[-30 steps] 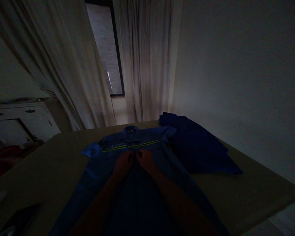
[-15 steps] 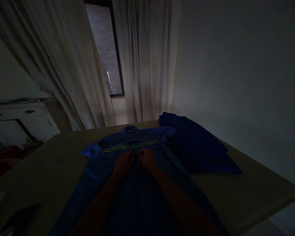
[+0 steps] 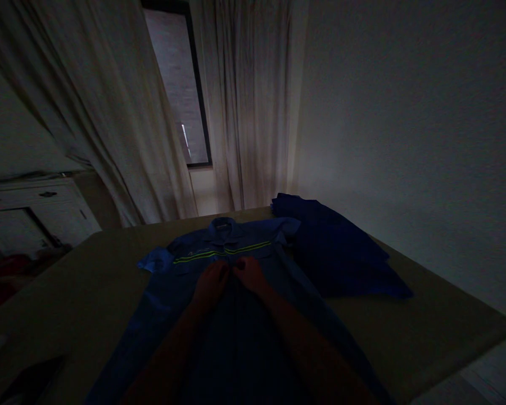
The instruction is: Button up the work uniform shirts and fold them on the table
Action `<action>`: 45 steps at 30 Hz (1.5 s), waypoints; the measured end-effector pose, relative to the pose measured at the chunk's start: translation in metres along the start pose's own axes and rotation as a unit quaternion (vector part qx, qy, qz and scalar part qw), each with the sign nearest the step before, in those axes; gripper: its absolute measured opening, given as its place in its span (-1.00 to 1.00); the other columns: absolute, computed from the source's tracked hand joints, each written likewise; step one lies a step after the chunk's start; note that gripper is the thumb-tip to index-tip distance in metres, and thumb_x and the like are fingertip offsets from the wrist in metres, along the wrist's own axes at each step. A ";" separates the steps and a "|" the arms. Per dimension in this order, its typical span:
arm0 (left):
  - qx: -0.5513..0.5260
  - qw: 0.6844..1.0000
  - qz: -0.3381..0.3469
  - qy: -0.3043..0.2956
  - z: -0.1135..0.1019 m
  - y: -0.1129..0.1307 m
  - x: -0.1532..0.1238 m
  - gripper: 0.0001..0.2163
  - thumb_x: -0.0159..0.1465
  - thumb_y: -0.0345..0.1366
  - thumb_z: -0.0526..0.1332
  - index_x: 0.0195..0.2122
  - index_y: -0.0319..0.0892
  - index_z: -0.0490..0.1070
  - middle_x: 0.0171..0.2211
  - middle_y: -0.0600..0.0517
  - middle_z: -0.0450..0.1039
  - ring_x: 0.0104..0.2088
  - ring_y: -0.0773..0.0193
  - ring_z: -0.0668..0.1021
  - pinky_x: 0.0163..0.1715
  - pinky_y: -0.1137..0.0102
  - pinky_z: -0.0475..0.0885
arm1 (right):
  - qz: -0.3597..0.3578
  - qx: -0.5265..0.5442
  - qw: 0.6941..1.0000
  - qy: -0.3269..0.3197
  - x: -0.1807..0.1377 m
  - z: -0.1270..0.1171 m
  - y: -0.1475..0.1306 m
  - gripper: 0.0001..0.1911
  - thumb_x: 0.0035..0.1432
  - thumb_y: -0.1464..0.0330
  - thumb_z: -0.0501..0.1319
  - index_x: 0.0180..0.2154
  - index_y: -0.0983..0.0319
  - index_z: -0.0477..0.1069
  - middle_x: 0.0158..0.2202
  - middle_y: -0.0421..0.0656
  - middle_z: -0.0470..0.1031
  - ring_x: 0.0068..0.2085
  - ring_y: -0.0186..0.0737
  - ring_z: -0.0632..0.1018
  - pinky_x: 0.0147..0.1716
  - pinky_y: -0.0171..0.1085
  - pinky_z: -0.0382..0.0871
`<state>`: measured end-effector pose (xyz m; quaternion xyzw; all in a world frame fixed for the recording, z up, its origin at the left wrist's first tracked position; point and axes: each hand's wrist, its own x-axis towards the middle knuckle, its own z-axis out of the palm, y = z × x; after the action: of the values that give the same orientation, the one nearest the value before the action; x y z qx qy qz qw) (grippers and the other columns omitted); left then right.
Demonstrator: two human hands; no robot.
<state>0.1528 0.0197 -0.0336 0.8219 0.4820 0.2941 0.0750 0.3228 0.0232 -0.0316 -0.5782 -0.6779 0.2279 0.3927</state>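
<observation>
A blue work shirt [image 3: 248,230] with yellow-green stripes across the chest lies face up, its collar at the far end. My left hand [image 3: 212,279] is closed in a pinch on the front opening, just below the stripes. Close beside it, my right hand [image 3: 249,274] pinches the other side of the same opening. The fingertips of both hands nearly meet. Dim light hides whether a button or a zip is between them. Both forearms lie over the lower part of the shirt.
A dark blue folded cloth [image 3: 333,253] lies right of the shirt on the table [image 3: 438,332]. At the near left is a dark flat object [image 3: 34,377]. Beyond stand curtains [image 3: 253,112], a window [image 3: 179,84] and a white cabinet [image 3: 63,202]; a wall [image 3: 405,140] runs along the right.
Both hands stay at the shirt's front opening with only slight finger movement. The whole view has shifted very slightly.
</observation>
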 end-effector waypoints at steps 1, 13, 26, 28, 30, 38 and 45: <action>-0.003 1.000 0.006 0.000 0.000 0.000 0.000 -0.88 0.38 -0.30 0.07 -0.20 -0.09 0.39 -0.21 -0.01 0.50 -0.15 0.16 0.53 -0.09 0.29 0.40 | 0.000 0.000 1.000 0.001 0.000 0.000 0.000 -0.93 0.05 0.42 0.31 -0.38 0.26 0.58 -0.39 -0.14 0.62 -0.33 -0.21 0.56 -0.34 -0.32 0.30; 0.041 0.999 -0.001 -0.009 0.002 -0.004 -0.002 -0.85 0.41 -0.28 0.04 -0.20 -0.10 0.39 -0.23 -0.02 0.51 -0.19 0.15 0.53 -0.16 0.29 0.38 | -0.045 0.072 0.996 -0.021 -0.002 0.000 0.004 -0.87 0.13 0.38 0.29 -0.29 0.25 0.61 -0.34 -0.17 0.65 -0.31 -0.22 0.59 -0.33 -0.36 0.36; 0.034 0.999 -0.017 -0.017 0.001 -0.001 -0.003 -0.82 0.43 -0.28 0.01 -0.16 -0.08 0.41 -0.17 -0.01 0.53 -0.11 0.16 0.54 -0.10 0.31 0.36 | -0.068 -0.011 0.998 -0.006 -0.004 0.003 -0.001 -0.90 0.13 0.43 0.28 -0.28 0.27 0.57 -0.29 -0.13 0.61 -0.26 -0.22 0.56 -0.25 -0.34 0.31; 0.032 0.999 -0.031 -0.023 0.000 -0.001 -0.002 -0.81 0.43 -0.29 0.01 -0.15 -0.09 0.41 -0.16 -0.02 0.53 -0.11 0.16 0.54 -0.10 0.32 0.36 | -0.076 -0.042 0.996 -0.006 -0.006 0.004 -0.003 -0.89 0.15 0.40 0.28 -0.26 0.26 0.56 -0.23 -0.09 0.61 -0.21 -0.18 0.55 -0.20 -0.31 0.31; 0.032 0.998 -0.043 -0.035 0.000 -0.001 -0.001 -0.81 0.43 -0.31 0.01 -0.15 -0.10 0.42 -0.16 -0.03 0.53 -0.10 0.16 0.54 -0.09 0.32 0.35 | -0.074 -0.078 0.994 -0.011 -0.007 0.005 -0.003 -0.87 0.19 0.37 0.26 -0.23 0.25 0.56 -0.20 -0.08 0.60 -0.18 -0.17 0.56 -0.18 -0.30 0.31; -0.028 0.999 -0.022 -0.031 0.002 -0.009 0.001 -0.81 0.39 -0.32 0.01 -0.21 -0.10 0.42 -0.23 -0.03 0.53 -0.17 0.14 0.56 -0.13 0.30 0.39 | -0.044 -0.098 0.994 -0.034 -0.006 0.004 -0.003 -0.82 0.24 0.37 0.23 -0.14 0.24 0.55 -0.14 -0.09 0.62 -0.12 -0.17 0.57 -0.14 -0.31 0.31; -0.055 0.998 -0.028 -0.024 0.000 -0.006 0.003 -0.79 0.39 -0.24 0.01 -0.23 -0.13 0.43 -0.24 -0.05 0.55 -0.22 0.15 0.58 -0.18 0.30 0.40 | -0.030 -0.112 0.992 -0.048 -0.006 0.007 -0.002 -0.82 0.22 0.35 0.24 -0.15 0.25 0.52 -0.17 -0.08 0.60 -0.16 -0.17 0.56 -0.24 -0.31 0.28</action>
<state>0.1497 0.0255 -0.0351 0.8092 0.4862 0.2986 0.1399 0.3163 0.0183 -0.0361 -0.5862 -0.7344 0.1658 0.2993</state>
